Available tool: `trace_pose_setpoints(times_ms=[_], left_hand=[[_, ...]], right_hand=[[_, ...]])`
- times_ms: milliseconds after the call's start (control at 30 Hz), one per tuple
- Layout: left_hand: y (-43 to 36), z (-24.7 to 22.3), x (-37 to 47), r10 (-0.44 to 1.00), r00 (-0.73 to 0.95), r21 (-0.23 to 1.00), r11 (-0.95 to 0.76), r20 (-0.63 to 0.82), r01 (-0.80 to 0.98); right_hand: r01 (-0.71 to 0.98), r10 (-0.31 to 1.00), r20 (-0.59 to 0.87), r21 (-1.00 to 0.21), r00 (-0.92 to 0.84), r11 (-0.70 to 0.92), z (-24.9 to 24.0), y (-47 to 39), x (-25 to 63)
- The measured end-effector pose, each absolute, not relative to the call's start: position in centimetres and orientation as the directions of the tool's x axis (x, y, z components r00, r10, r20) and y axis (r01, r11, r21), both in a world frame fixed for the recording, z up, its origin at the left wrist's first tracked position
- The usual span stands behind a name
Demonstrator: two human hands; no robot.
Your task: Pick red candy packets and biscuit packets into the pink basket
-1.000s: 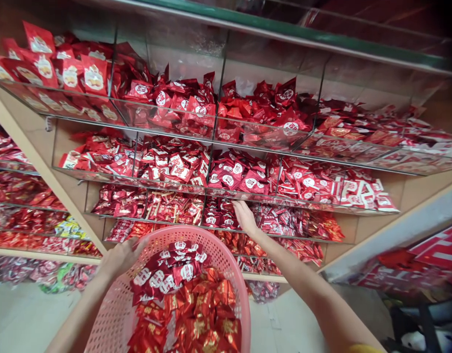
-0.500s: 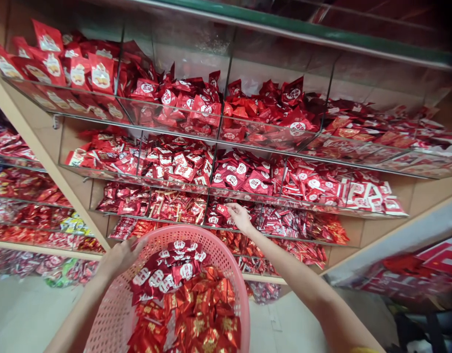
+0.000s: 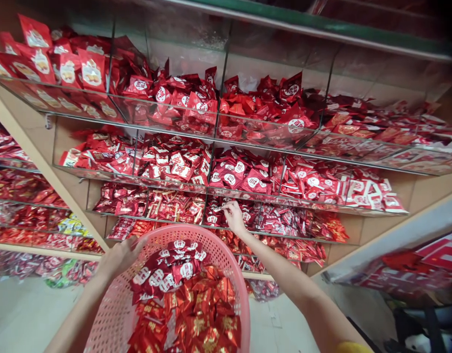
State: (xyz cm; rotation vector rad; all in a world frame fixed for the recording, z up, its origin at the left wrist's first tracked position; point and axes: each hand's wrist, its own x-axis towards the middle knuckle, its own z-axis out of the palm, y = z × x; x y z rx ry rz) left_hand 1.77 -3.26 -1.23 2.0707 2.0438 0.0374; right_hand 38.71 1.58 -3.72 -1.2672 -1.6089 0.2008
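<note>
My left hand (image 3: 119, 257) is closed around the rim of a pink perforated plastic basket (image 3: 237, 289). Inside the basket lie dark red packets with white labels (image 3: 157, 279) toward the back and shiny red-gold wrapped candies (image 3: 201, 316) at the front and right. Over a low shelf compartment, my right hand (image 3: 233, 216) pinches a small candy packet (image 3: 220, 208), seen nearly edge-on. Dark red packets with white print (image 3: 213, 219) fill the compartment just beneath those fingers.
Tiered shelves with clear dividers hold many red packets (image 3: 181, 164). A clear front lip (image 3: 167, 128) edges the upper tier. Slanting wooden side panels (image 3: 51, 184) frame the unit, with another stocked shelf (image 3: 23, 184) to the left. Dark items (image 3: 424, 323) lie at lower right.
My right hand has shifted slightly left, and the packet in its fingers has turned from showing its red face to nearly edge-on. My left hand and the basket have stayed put.
</note>
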Motion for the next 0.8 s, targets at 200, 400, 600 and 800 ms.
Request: trace_pose_setpoints(times_ms=[200,400,600,800], left_hand=[[-2.9,-3.2,0.3,0.999,0.033,0.175,-0.026,-0.041,0.984],[-2.4,-3.8,0.1,0.998,0.037,0.158,-0.030,-0.045,0.987],[-2.4,-3.0,0.5,0.993,0.032,0.144,-0.016,-0.111,0.989],[-2.8,-1.7,1.0,0.979,0.097,0.119,-0.076,-0.179,0.990]], right_hand=[[0.695,0.812,0.584,-0.586,0.005,0.417,-5.2,0.9,40.0],[0.710,0.831,0.553,-0.562,-0.058,0.424,-5.2,0.6,40.3],[0.795,0.891,0.441,-0.501,-0.104,0.341,-4.6,0.7,40.1],[0.861,0.889,0.438,-0.394,-0.132,0.321,-4.1,1.3,39.8]])
